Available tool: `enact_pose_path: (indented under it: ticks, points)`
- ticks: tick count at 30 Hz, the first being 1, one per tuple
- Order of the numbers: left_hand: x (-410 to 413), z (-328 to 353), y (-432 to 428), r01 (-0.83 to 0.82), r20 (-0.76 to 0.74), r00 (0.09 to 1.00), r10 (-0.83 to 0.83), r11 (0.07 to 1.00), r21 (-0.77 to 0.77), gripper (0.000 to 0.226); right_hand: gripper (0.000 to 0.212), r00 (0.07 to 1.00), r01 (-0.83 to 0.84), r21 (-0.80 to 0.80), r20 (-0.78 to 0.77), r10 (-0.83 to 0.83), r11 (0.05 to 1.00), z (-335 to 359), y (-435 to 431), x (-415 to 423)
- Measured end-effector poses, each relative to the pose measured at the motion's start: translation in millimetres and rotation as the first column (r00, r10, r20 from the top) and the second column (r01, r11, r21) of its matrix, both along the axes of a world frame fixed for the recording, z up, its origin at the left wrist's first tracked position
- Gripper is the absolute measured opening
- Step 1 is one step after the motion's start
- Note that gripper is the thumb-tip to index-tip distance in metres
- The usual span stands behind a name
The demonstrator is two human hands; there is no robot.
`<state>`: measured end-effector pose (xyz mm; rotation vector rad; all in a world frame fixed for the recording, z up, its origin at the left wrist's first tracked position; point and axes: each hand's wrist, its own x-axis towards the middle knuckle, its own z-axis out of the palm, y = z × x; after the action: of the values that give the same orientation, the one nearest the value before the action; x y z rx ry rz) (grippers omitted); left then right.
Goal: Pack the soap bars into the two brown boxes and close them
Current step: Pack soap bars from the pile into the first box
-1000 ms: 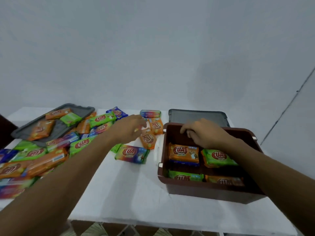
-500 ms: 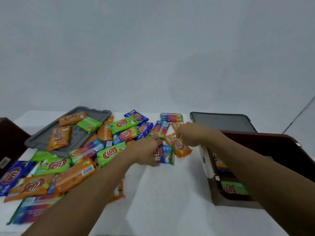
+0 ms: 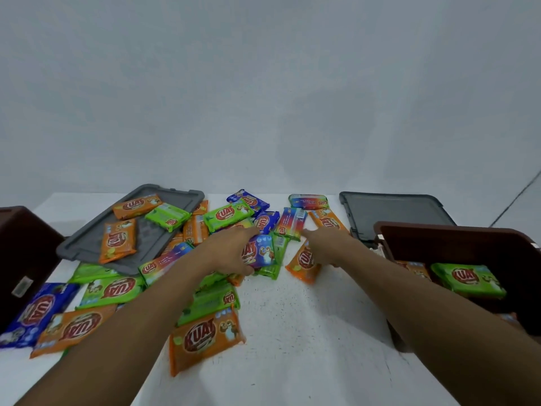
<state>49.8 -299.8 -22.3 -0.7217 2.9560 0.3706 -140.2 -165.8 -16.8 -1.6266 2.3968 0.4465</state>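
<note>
The left hand [image 3: 231, 253] holds a blue soap bar [image 3: 260, 250] mid-table. The right hand [image 3: 325, 244] presses an orange soap bar [image 3: 304, 263], near the brown box [image 3: 456, 238]. Slippery wrappers could slide loose.

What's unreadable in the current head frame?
- Left brown box: cut by the left edge, inside unseen.
- Right brown box: right arm hides its near part, so no bar count.
- Right hand: fingers blurred over an orange bar, grip unclear.
</note>
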Motion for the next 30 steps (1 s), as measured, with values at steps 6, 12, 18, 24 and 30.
enact_pose_path:
  ticks: [6, 12, 18, 24, 30]
  points:
    - [2, 5, 3, -0.019, 0.018, 1.000, 0.020, 1.000, -0.009, 0.091, 0.081, 0.920, -0.307, 0.149, -0.206, 0.333, 0.940, 4, 5, 2]
    - [-7, 11, 14, -0.129, -0.043, 0.991, 0.123, 0.975, -0.179, 0.091, 0.078, 0.922, -0.354, 0.010, -0.166, 0.350, 0.935, 13, 10, 1]
    - [-39, 36, 41, -0.169, -0.177, 0.973, 0.148, 0.979, -0.110, 0.078, 0.066, 0.960, -0.272, -0.271, -0.147, 0.240, 0.923, 76, 63, -28]
    - [-92, 75, 98, -0.143, -0.285, 0.943, 0.172, 0.982, 0.122, 0.059, 0.054, 0.958, 0.030, -0.317, 0.281, 0.063, 0.948, 117, 154, -103]
    - [-167, 105, 174, 0.088, -0.156, 0.986, -0.053, 0.969, 0.233, 0.037, 0.010, 0.894, 0.127, -0.141, 0.444, -0.052, 0.982, 96, 233, -168]
